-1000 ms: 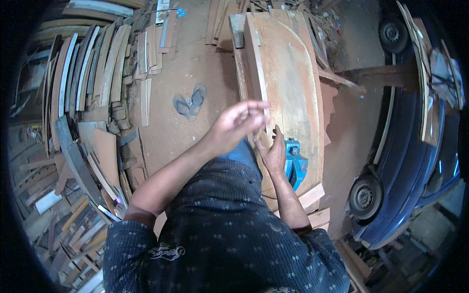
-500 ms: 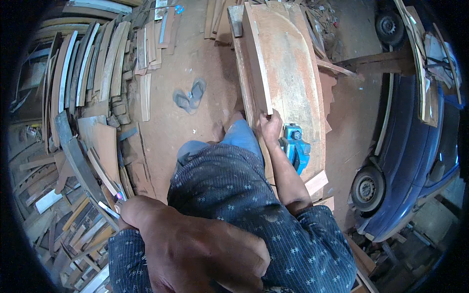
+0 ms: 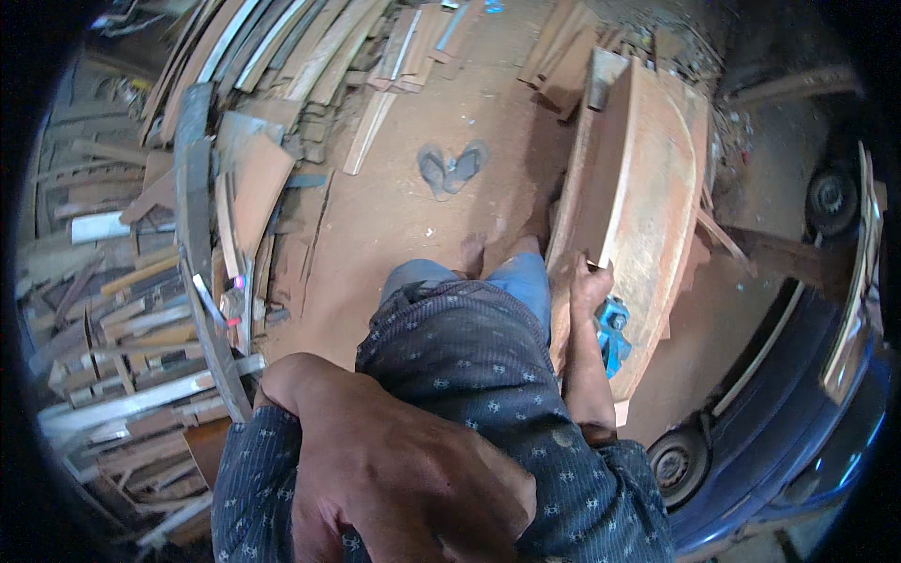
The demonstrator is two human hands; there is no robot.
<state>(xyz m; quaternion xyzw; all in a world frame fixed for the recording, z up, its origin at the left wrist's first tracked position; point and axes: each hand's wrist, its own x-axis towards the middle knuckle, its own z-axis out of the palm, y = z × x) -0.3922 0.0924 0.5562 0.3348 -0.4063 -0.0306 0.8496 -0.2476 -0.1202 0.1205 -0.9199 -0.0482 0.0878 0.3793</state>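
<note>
At the near end of a wooden plank (image 3: pixel 627 155) set on edge, my right hand (image 3: pixel 589 286) is closed around the plank's corner. The plank stands along the left side of a broad, dusty wooden workbench (image 3: pixel 662 178). Just right of my right wrist, a blue electric hand planer (image 3: pixel 613 338) rests on the bench, partly covered by my forearm. My left hand (image 3: pixel 404 479) is raised close in front of my chest, its back showing large. The fingers of that hand run down out of the picture, so their hold is hidden.
Stacked boards (image 3: pixel 310 47) and piled offcuts (image 3: pixel 150 319) crowd the left side. A pair of flip-flops (image 3: pixel 450 169) lies on the dusty floor ahead. On the right stands a blue car (image 3: pixel 788 422). A small block (image 3: pixel 605 80) sits at the bench's far end.
The whole view has swung, so the bench and plank appear further right and lower. My right hand stays on the plank's end. My left hand remains raised near my chest, shifted slightly.
</note>
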